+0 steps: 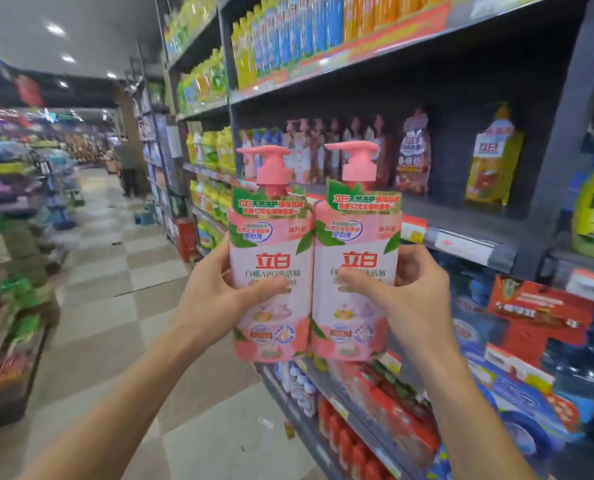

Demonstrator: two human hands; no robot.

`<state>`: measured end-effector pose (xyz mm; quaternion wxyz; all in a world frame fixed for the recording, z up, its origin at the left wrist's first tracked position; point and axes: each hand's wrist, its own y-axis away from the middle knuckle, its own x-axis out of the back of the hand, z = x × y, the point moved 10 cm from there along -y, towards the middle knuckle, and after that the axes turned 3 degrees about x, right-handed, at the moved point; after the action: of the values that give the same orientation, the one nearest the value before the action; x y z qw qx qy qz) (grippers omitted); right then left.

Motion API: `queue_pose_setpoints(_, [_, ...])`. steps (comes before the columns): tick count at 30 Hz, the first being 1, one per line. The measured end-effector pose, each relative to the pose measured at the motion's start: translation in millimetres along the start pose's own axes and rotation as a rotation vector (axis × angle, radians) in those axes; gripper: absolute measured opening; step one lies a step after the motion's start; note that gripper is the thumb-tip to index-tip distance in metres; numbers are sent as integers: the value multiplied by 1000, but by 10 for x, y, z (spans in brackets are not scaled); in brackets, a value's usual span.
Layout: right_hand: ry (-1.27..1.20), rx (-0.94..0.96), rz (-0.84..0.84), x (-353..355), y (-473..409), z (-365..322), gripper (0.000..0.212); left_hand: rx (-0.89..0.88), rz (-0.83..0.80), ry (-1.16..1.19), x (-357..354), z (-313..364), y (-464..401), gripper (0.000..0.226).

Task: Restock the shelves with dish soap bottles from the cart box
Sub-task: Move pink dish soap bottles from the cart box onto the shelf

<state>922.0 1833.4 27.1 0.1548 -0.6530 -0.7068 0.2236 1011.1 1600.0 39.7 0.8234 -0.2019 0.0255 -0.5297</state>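
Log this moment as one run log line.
left hand: grips left pink bottle | right hand: grips right pink bottle | bottles upright, touching, before half-stocked shelf

glossy pink plastic bottles [312, 268], matt shelf [461, 216]

I have both bare forearms reaching up and forward, raised side by side. My left hand [219, 292] wraps the left side of the left pink bottle [271, 271], thumb across its front label. My right hand [413, 299] wraps the right side of the right pink bottle [356, 271], thumb likewise on the front. Both wrists are bent slightly inward, toward the bottles.
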Motion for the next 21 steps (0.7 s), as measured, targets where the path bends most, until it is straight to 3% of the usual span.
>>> queue_pose_setpoints(6, [37,35,-5,-814,-773,412,49,-36,15,32,421,-430,-1009,54])
queue_pose_setpoints(11, [56,42,12,-1626,-1476,711,46,-94,33,79,959,-733,-1975,89])
queue_pose_setpoints(21, [98,69,25,-2944,-2625,1289,48,-100,-33,118,1678,-1379,-3614,93])
